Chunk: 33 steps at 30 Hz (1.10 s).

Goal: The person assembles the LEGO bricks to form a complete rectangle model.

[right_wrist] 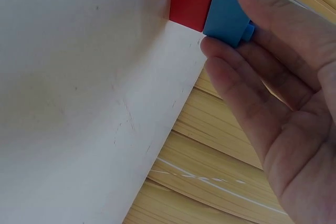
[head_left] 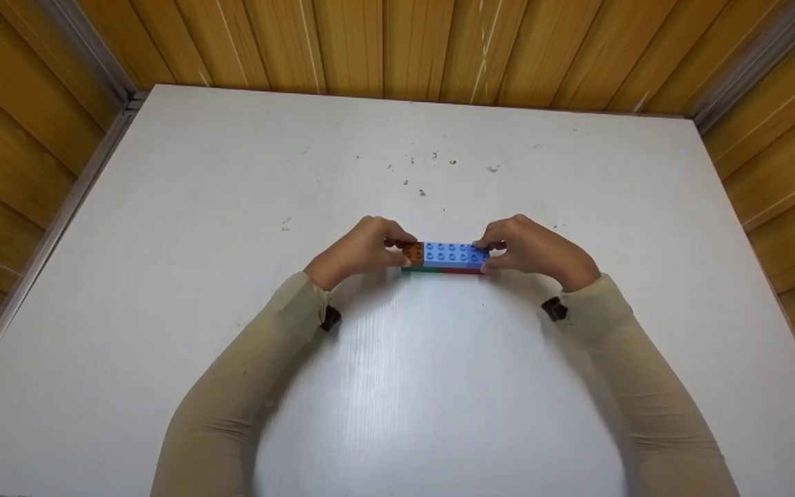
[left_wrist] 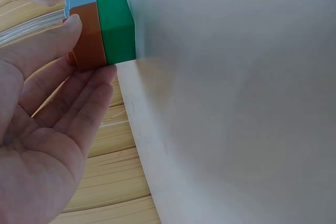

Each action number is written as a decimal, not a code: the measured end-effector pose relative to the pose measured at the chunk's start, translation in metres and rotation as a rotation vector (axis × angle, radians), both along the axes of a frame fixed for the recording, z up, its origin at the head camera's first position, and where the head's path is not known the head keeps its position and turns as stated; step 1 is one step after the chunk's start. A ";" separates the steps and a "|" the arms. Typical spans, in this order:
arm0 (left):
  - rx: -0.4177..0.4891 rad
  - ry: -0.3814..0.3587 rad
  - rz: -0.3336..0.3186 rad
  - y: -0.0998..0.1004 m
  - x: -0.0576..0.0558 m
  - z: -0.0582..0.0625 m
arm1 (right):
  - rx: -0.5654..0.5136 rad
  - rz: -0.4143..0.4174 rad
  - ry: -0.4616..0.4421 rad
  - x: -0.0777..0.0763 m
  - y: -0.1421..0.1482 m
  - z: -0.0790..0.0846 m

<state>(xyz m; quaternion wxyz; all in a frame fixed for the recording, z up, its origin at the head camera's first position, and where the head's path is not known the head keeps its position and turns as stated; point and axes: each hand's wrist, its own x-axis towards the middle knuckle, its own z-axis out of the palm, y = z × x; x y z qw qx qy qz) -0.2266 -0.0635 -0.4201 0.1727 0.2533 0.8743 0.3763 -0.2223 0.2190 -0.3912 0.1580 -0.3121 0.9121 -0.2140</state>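
Note:
A short two-layer row of toy building bricks sits on the white table, held at both ends. The upper layer has a brown-orange brick at the left, then light blue, with a darker blue right end in the head view. Under them lie a green brick and a red brick. My left hand pinches the brown-orange brick between thumb and fingers. At the other end my right hand pinches the blue brick, its thumb on the near side. The fingertips partly cover both ends.
The white table carries small dark scuffs beyond the bricks. Yellow wood-look panels stand behind it and along both sides, with metal posts at the corners. A black strap piece hangs below the right cuff.

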 end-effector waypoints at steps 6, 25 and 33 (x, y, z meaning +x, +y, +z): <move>-0.004 0.032 -0.004 -0.001 0.002 0.000 | -0.044 0.010 0.017 0.001 0.001 -0.004; -0.005 0.018 -0.004 -0.003 0.002 0.001 | -0.117 -0.002 -0.027 0.003 0.005 -0.011; -0.020 0.066 -0.051 -0.005 0.002 0.001 | -0.104 0.010 -0.019 0.004 0.008 -0.010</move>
